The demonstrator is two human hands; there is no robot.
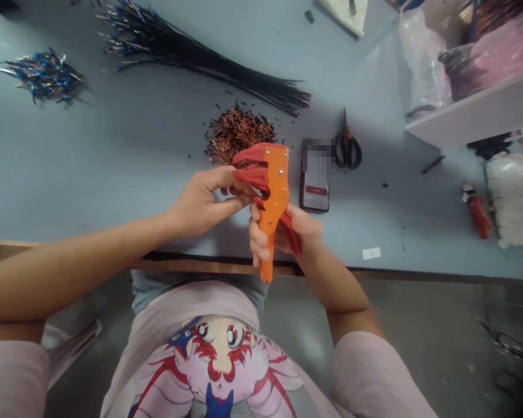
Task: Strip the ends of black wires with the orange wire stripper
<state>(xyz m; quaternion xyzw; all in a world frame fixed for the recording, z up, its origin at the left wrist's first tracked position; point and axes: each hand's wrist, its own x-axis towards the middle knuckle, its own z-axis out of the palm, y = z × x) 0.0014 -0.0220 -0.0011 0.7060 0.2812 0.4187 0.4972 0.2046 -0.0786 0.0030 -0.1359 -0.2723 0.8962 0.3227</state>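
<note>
Gripping the wire stripper (276,191), the right hand (304,227) is wrapping its fingers around the orange handle while its palm side is pressing against the red one. The tool is sitting above the near edge of the bench (135,157), its head pointing away from the person and its handle end reaching out over the edge. The left hand (203,203) is bringing its thumb and fingers close together at the left side of the red jaws; the tool is partly hiding the fingertips, so I cannot tell whether they are pinching anything.

Just beyond the tool's head, a heap of copper scraps (239,130) is lying on the bench. Farther back, a long bundle of black wires (209,58) is stretching across, its blue and silver ends pointing left. A smaller pile of blue and silver pieces (47,75) is resting at the far left. Right of the tool, a phone (316,200) is lying flat, with black-handled scissors (347,148) sitting just beside it.
</note>
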